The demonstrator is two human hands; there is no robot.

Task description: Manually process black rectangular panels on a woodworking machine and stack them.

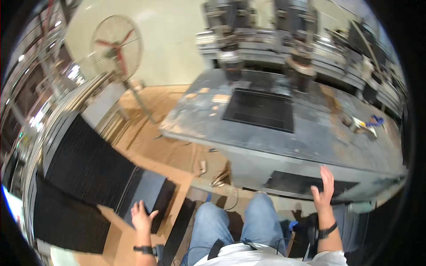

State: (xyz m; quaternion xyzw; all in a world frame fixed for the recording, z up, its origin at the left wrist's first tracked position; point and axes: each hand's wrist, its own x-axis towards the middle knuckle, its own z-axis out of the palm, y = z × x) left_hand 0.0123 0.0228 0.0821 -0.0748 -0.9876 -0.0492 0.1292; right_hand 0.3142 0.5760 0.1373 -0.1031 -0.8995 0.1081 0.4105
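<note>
My left hand [142, 218], fingers spread and holding nothing, is over a stack of dark flat panels [148, 188] at the lower left. I cannot tell whether it touches the top panel. My right hand [325, 188] is raised in front of the machine table's front side, its thumb apart from straight fingers and nothing in it. A flat black rectangular piece [259, 109] lies on the grey machine table [195, 117], below two machine heads [303, 66].
Long rows of thin black panels [84, 164] stand at the left beside tan board edges [177, 177]. A pedestal fan [117, 46] with red blades stands at the far left. Small items, one blue [377, 120], lie on the table's right. Cables cross the floor near my knees.
</note>
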